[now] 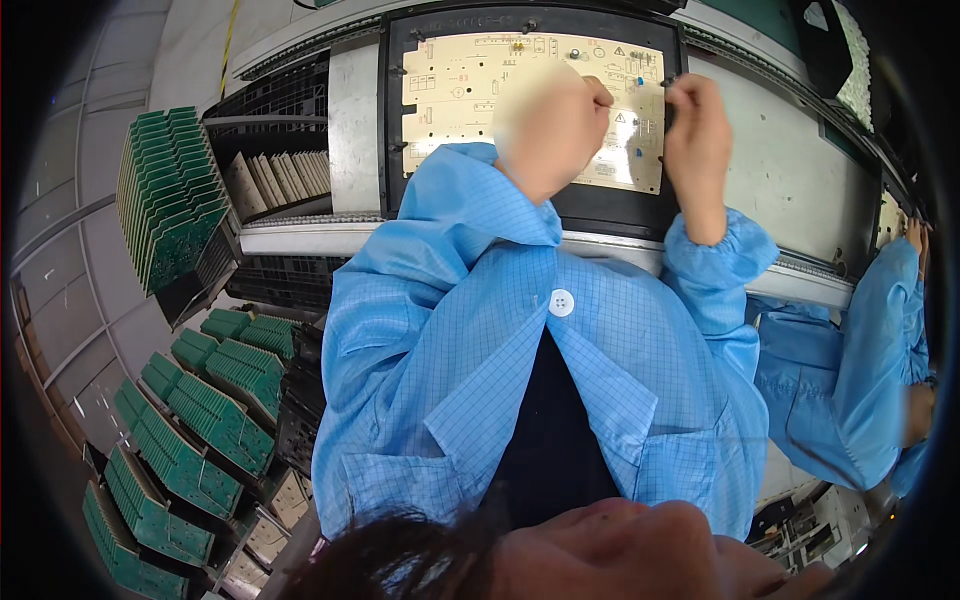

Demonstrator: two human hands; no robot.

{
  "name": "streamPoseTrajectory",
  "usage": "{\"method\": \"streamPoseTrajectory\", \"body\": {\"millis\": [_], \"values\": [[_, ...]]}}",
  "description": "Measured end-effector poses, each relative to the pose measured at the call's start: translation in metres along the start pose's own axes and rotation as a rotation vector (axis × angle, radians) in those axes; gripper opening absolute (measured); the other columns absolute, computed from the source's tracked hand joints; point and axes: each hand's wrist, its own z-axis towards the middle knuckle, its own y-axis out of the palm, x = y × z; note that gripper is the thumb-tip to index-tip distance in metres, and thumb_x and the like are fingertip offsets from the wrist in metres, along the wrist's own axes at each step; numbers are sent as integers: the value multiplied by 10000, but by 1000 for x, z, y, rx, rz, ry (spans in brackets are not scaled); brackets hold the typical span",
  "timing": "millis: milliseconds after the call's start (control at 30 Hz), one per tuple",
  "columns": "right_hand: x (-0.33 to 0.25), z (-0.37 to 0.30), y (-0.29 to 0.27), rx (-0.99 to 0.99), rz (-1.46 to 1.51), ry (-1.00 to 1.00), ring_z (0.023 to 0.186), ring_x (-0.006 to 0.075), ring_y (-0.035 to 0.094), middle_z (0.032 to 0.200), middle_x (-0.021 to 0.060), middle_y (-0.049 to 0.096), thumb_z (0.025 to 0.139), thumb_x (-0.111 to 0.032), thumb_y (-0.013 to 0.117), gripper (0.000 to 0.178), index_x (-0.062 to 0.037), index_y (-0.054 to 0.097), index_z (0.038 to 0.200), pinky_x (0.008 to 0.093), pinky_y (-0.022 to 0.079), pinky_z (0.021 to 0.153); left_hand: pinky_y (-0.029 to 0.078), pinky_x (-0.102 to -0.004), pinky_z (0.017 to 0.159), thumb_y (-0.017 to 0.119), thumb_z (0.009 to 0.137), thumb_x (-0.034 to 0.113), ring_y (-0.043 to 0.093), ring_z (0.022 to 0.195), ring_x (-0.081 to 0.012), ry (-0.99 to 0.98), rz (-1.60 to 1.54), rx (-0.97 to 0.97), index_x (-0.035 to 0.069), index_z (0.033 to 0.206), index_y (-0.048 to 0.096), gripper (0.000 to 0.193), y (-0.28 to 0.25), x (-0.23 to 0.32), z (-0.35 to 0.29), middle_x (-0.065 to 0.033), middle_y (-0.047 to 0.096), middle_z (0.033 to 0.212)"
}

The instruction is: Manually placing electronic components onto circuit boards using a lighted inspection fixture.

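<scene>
A cream circuit board (450,120) with printed marks and a few small parts lies in a black frame (393,60) in front of me. Over the middle of the board is my left hand (552,130), its fingers curled and pointing right. Part of that hand is smeared, and whatever its fingertips hold does not show. My right hand (699,130) is at the frame's right side, thumb and fingertips pinched together beside the board's edge. What sits in that pinch is too small or hidden to name. Small blue components (640,81) stand on the board's right part.
Rails (300,238) run along both sides of the work line. To the left, green circuit boards (170,190) stand in a rack, with more stacked racks (200,420) below. Cream boards (280,180) fill a black holder. At the right sits a co-worker in a blue sleeve (870,370).
</scene>
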Motion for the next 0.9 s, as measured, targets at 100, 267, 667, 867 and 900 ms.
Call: {"method": "streamPoseTrajectory", "body": {"millis": [100,267,667,867,900], "values": [[19,-4,-19,113,176,171,848,180,641,900,99,677,960,-46,555,122,-13,641,1040,272,486,736,561,-351,721,627,829,44,701,762,-293,84,112,-87,-60,944,693,168,17,2,2,-201,702,825],[27,-17,-34,142,173,378,848,116,631,908,66,691,982,-78,550,179,-19,692,1074,233,480,759,556,-362,715,635,830,52,695,751,-310,113,166,-115,-60,949,698,175,30,5,5,-206,702,828],[31,-22,-37,173,239,340,883,124,648,915,69,696,984,-64,549,156,-7,671,1063,249,499,822,522,-436,796,616,811,36,654,833,-374,39,87,-147,-46,861,707,132,34,8,6,-229,679,838],[33,-16,-36,184,275,320,885,133,649,919,80,694,982,-57,546,151,10,663,1050,255,501,832,519,-438,796,604,798,19,646,833,-382,79,116,-150,-46,834,699,120,36,11,13,-238,670,836],[33,-16,-36,185,278,312,885,133,649,919,80,694,982,-57,546,151,10,663,1050,255,501,832,517,-443,790,593,773,-5,640,820,-387,109,136,-146,-46,804,690,110,36,12,14,-240,663,822]]}}
